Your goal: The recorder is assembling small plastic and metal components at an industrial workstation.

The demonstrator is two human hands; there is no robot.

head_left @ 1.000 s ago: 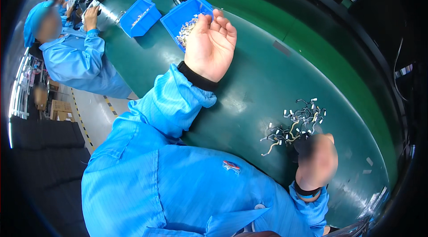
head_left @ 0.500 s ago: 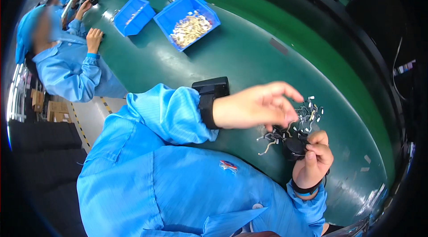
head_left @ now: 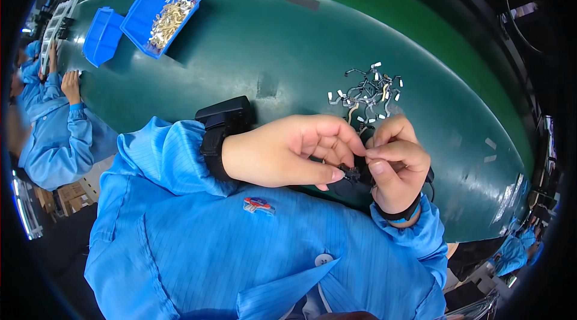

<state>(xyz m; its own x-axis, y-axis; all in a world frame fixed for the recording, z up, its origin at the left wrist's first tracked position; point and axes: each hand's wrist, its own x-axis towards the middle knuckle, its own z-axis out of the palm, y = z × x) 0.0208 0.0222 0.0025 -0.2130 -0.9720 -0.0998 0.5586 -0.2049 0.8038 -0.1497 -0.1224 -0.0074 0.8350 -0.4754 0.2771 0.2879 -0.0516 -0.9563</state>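
My left hand (head_left: 288, 151) and my right hand (head_left: 396, 163) meet close to my chest, fingertips pinched together on a small black part (head_left: 351, 172). The part is mostly hidden by my fingers. A black band wraps my left wrist over the blue sleeve. Just beyond my hands, a loose pile of small black wired parts with white ends (head_left: 366, 94) lies on the green table (head_left: 270, 37).
A blue bin (head_left: 159, 16) holding several pale metal pieces stands at the far left, with a second blue bin (head_left: 102, 34) beside it. Another person in a blue coat (head_left: 54, 127) works at the left end of the table. The table's near edge curves past my right elbow.
My left hand came back from the blue bin across the table and joined my right hand. Both now pinch the small black part near my chest.
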